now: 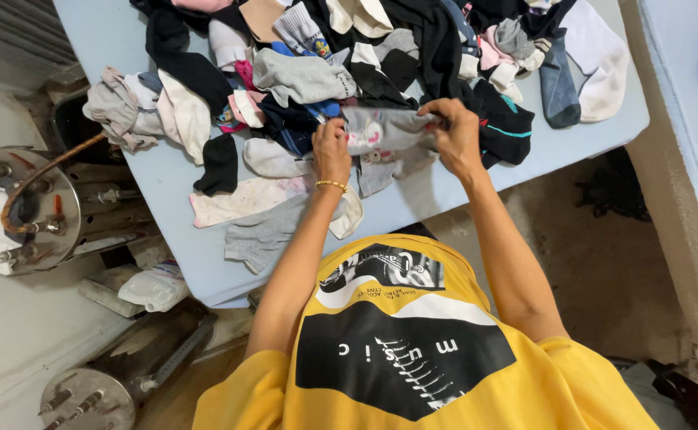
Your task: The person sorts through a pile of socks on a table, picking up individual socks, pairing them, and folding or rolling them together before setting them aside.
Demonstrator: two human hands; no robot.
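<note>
Both bare arms reach forward, bent at the elbows, and draw in toward each other. The left hand point(331, 151) shows its back, fingers curled down and pinched shut, a gold bangle at the wrist. The right hand point(454, 135) sits just beside it, a little farther forward, knuckles up, its fingers point(432, 113) bent inward in a closed pinch.

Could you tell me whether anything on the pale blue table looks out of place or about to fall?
A light grey sock droops over the pale blue table at its near edge, half off. Nothing else stands out.
</note>
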